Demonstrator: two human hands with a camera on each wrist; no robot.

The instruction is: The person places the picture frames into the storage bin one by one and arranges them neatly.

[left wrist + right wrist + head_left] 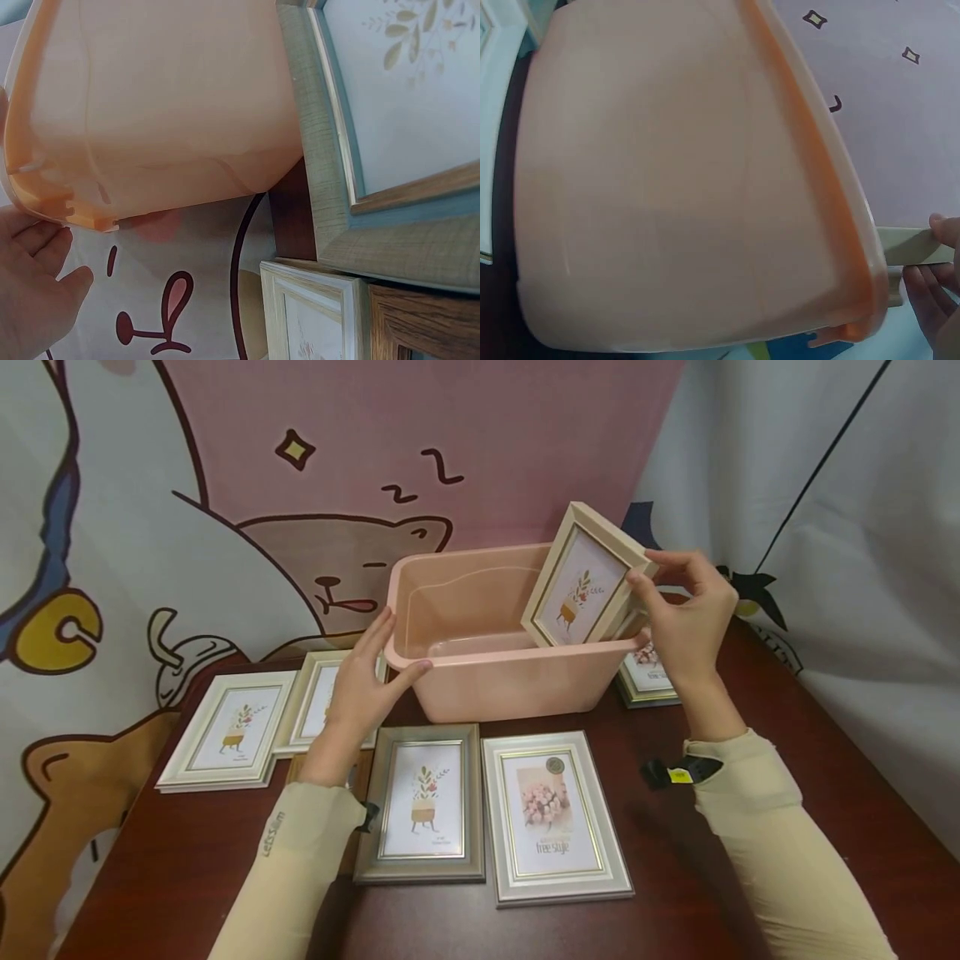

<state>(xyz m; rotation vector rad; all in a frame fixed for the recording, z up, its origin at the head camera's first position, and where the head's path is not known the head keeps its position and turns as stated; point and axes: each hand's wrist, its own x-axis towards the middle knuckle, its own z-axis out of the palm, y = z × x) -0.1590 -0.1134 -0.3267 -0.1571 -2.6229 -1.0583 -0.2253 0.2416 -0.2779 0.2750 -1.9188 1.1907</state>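
Observation:
In the head view my right hand (693,610) pinches the right edge of a cream picture frame (636,553) between thumb and fingers. The frame is tilted, its lower part inside a pink plastic bin (517,685). Beside it at the bin's right end shows the edge of another pale frame (630,625), mostly hidden. My left hand (363,685) rests at the bin's front left corner, fingers fairly straight along the rim. The left wrist view shows these fingers touching the rim, the thumb apart. In the right wrist view the bin wall hides most of the held frame (911,246).
On the dark red table (675,893) lie a grey-brown frame (367,852) and a silver-white frame (611,860) before the bin. Two cream frames (277,710) overlap at left, with a brown wooden frame (397,315) beneath my left wrist. Another frame (648,681) lies right of the bin.

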